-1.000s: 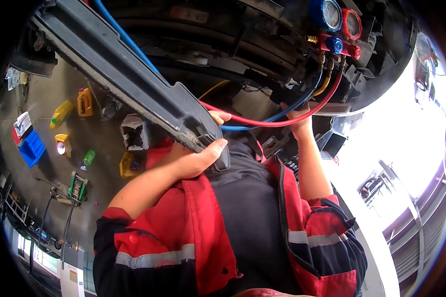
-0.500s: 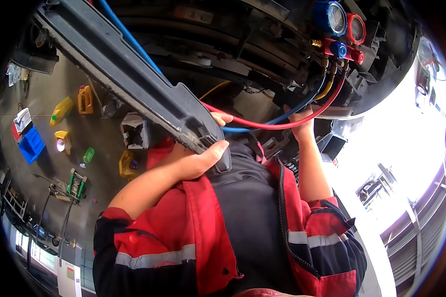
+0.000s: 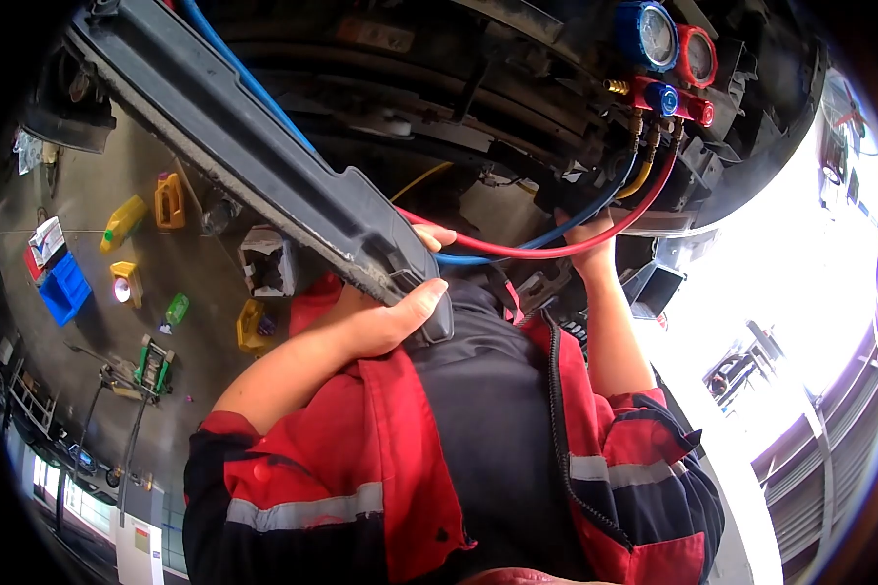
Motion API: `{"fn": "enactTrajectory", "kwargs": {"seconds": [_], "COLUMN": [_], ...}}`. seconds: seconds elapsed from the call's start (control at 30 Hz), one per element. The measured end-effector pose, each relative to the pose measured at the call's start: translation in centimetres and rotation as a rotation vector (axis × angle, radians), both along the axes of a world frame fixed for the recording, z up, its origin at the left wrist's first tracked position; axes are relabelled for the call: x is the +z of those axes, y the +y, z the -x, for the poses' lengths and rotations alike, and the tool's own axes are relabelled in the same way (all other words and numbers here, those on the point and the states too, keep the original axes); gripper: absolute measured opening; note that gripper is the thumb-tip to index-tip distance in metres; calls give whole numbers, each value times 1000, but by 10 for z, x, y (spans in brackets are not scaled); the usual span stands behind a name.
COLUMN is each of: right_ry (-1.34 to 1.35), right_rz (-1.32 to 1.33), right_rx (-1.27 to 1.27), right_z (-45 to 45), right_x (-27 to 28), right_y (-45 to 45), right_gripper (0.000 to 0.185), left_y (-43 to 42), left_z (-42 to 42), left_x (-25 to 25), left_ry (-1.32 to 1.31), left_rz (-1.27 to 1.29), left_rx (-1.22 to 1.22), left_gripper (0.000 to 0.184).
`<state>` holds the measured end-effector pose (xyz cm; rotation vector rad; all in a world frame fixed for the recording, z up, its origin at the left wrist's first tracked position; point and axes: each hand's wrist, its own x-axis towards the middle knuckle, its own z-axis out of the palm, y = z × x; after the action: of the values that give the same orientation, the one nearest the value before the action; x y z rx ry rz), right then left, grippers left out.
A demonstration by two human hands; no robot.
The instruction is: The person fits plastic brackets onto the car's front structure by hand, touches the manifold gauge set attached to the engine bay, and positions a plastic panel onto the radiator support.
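Observation:
My left hand point(image 3: 415, 304) is wrapped round the lower end of a long black plastic panel point(image 3: 263, 161), thumb on top and fingertips showing at its far edge. The panel slants up to the top left. My right hand point(image 3: 587, 234) reaches under the car front, behind the red hose point(image 3: 546, 253) and blue hose point(image 3: 556, 232); its fingers are mostly hidden, and what they touch cannot be made out. Above it hangs a gauge set with a blue gauge point(image 3: 654, 39) and a red gauge point(image 3: 696, 57).
On the floor at left are yellow jugs point(image 3: 124, 222), a blue bin point(image 3: 64, 290), a green bottle point(image 3: 177, 309), an open box point(image 3: 266, 261) and a green floor jack point(image 3: 153, 366). The dark car front point(image 3: 410, 68) spans the top.
The view shifts slightly between frames. My left hand keeps its hold on the panel, and my right hand stays in the same place under the car front.

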<state>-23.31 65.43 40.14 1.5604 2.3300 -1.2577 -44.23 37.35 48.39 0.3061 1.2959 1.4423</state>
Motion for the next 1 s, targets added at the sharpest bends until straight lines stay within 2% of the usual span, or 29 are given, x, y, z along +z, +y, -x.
{"fn": "enactTrajectory", "kwargs": {"seconds": [0.17,0.27,0.47,0.57,0.67,0.77,0.87,1.0], "right_ry": [-73,-80,-100,38,-12,-170,33,158], "right_rz": [5,-16,73,73,-63,-137,-79,-135], "right_rx": [-68,-80,-89,-145,-147,-141,2,-67], "right_z": [5,3,0,-5,-3,15,1,-8], "right_x": [3,-1,1,-10,-6,27,32,41], "right_y": [-2,-4,1,-2,-9,-23,-17,-24], "right_gripper": [47,34,35,42,40,31,29,34], "left_y": [3,5,7,7,6,8,9,6], "left_z": [-4,-3,-2,-4,-6,-3,1,2], "left_x": [-4,-3,1,-6,-7,4,17,17], "left_ry": [36,16,-9,34,80,78,67,132], "left_rz": [-25,-16,14,-13,-31,78,144,77], "left_rx": [19,16,2,23,27,10,-27,-50], "left_gripper": [36,35,34,34,34,34,31,31]}}
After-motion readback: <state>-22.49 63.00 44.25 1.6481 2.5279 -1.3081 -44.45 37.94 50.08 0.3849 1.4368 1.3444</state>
